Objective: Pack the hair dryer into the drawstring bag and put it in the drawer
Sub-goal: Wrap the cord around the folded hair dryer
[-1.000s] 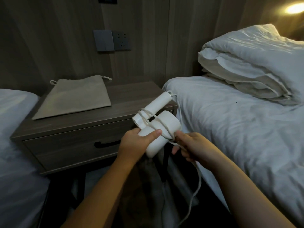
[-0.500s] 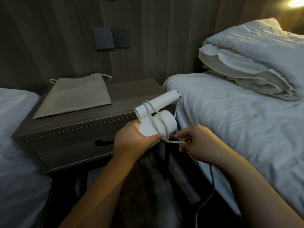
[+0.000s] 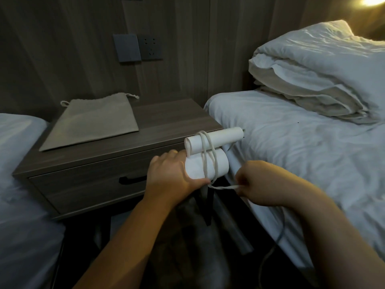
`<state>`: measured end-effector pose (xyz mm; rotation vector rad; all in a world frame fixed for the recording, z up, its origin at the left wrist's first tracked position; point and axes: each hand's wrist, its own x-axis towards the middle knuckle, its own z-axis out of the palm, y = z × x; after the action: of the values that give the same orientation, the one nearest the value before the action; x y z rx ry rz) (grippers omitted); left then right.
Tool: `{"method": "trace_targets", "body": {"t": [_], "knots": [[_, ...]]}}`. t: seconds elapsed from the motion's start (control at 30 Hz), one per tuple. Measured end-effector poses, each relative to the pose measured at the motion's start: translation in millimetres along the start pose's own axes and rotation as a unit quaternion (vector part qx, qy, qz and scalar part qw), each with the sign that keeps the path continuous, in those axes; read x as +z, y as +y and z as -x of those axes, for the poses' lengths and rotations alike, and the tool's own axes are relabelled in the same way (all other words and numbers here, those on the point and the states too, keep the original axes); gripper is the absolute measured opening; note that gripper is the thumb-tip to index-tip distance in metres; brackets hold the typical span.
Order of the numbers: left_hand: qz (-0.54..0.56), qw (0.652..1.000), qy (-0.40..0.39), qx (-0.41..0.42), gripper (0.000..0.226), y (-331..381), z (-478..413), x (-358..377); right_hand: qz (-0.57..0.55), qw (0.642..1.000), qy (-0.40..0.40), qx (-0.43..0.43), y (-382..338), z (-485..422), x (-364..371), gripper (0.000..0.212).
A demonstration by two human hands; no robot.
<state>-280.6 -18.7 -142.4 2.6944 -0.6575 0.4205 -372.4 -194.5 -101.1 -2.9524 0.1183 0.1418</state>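
A white folded hair dryer [image 3: 210, 158] is held in the air in front of the nightstand, with its white cord looped a few times around barrel and handle. My left hand [image 3: 169, 177] grips the barrel from the left. My right hand [image 3: 258, 183] pinches the cord [image 3: 224, 187] just right of the dryer; the rest of the cord hangs down past my right wrist. The beige drawstring bag [image 3: 91, 122] lies flat on the nightstand top, back left. The drawer [image 3: 89, 184] under it is closed, with a dark handle [image 3: 132, 180].
The wooden nightstand [image 3: 170, 117] stands between two white beds, one on the left [image 3: 18, 159] and one on the right [image 3: 302, 147] with a folded duvet [image 3: 316, 74]. A wall switch and socket [image 3: 137, 47] sit above the nightstand. The floor below is dark.
The dryer has turned so its handle lies more level and has shifted slightly right. My right hand has drawn the cord out to the right, under the barrel.
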Motion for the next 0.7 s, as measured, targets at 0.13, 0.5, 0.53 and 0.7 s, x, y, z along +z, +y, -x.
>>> {"method": "trace_targets", "body": {"t": [0.13, 0.5, 0.53, 0.7], "knots": [[0.004, 0.999, -0.050, 0.013, 0.070, -3.2, -3.1, -4.4, -0.026, 0.995, 0.099, -0.017, -0.2, 4.2, -7.0, 0.012], [-0.028, 0.983, -0.160, 0.091, 0.073, -11.0, -4.3, -17.4, -0.001, 0.978, 0.208, 0.015, -8.0, 1.9, -7.5, 0.038], [-0.029, 0.980, -0.171, 0.099, 0.073, -11.9, -4.4, -18.3, -0.033, 0.982, 0.187, 0.008, -6.7, 0.9, -8.0, 0.038], [-0.035, 0.968, -0.216, 0.126, 0.066, -12.9, -1.3, -12.3, -0.135, 0.978, 0.146, -0.066, 10.2, -5.6, -4.7, 0.014]]}}
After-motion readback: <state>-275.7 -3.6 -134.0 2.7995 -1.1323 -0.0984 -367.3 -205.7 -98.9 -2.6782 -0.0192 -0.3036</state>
